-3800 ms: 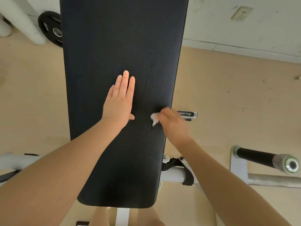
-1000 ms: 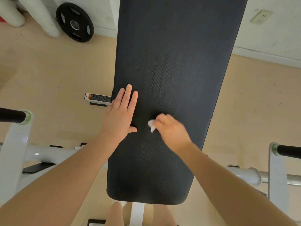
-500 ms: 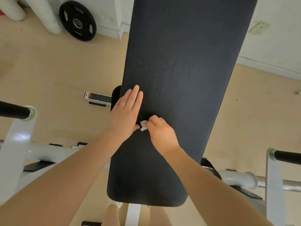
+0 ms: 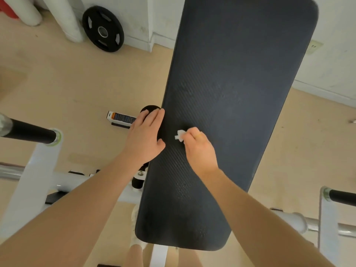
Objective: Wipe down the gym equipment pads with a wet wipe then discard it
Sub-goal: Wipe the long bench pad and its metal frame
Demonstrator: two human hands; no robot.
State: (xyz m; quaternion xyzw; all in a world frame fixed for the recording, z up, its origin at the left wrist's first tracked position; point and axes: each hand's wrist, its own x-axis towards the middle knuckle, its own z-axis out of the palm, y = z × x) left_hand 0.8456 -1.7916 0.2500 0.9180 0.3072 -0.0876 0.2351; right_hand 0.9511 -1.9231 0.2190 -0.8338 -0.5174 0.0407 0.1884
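A long black textured bench pad (image 4: pixel 237 78) runs from the bottom middle up to the top right. My right hand (image 4: pixel 199 149) grips a small crumpled white wet wipe (image 4: pixel 179 135) and holds it against the pad near its left side. My left hand (image 4: pixel 146 135) lies flat with straight fingers over the pad's left edge, just left of the wipe. Faint damp streaks show on the pad above and below the hands.
White bench frame tubes (image 4: pixel 63 182) cross under the pad. Black-gripped bars stick out at left (image 4: pixel 28 132) and right (image 4: pixel 342 198). A black weight plate (image 4: pixel 103 28) leans on the wall at top left. A small label bar (image 4: pixel 121 118) lies on the beige floor.
My left hand slid left onto the pad's edge. My right hand with the wipe shifted slightly right, away from the left hand. The view moved so the pad sits further right.
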